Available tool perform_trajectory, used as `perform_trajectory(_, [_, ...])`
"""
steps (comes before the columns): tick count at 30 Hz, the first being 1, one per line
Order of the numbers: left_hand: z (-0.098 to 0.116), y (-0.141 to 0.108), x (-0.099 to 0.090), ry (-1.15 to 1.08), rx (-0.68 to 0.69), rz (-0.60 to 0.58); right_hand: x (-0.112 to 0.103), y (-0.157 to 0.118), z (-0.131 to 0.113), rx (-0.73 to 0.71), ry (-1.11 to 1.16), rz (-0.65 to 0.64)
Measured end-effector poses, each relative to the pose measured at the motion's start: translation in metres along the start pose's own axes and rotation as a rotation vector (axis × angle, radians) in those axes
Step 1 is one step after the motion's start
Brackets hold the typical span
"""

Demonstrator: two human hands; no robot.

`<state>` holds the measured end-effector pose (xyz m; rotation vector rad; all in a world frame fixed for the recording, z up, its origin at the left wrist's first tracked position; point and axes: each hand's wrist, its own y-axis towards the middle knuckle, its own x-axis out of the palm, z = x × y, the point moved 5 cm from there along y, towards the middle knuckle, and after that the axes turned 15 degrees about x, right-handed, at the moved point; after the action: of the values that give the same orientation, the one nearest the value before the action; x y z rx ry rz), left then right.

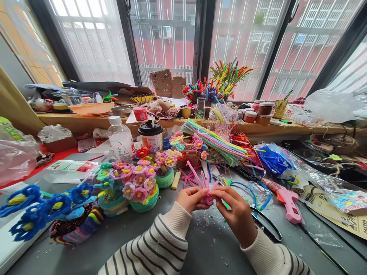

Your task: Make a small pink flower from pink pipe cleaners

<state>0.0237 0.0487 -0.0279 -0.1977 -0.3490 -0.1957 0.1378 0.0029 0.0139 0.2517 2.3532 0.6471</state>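
Between my two hands is a small pink pipe-cleaner piece, its several straight stems fanning upward and its lower part coiled. My left hand grips it from the left, thumb and fingers closed around its side. From the right, my right hand pinches it with thumb and fingertips. Part of the piece is hidden behind the fingers. Just behind lie loose pink pipe-cleaner pieces on the grey table. Black-handled scissors lie beside my right hand, partly covered by it.
Pots of pipe-cleaner flowers and blue flowers stand left. A pink glue gun with a cord lies right. Behind are a bundle of pastel pipe cleaners, a lidded cup and a plastic bottle.
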Motion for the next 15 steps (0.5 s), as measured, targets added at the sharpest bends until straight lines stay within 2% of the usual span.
perform_trajectory(9, [0.0015, -0.0014, 0.0001, -0.024, -0.009, 0.029, 0.0013, -0.0043, 0.0038, 0.015, -0.030, 0.100])
perform_trajectory(15, [-0.0003, -0.0010, -0.0003, -0.030, -0.011, 0.035, 0.0055, -0.0055, 0.0024, -0.060, -0.087, 0.067])
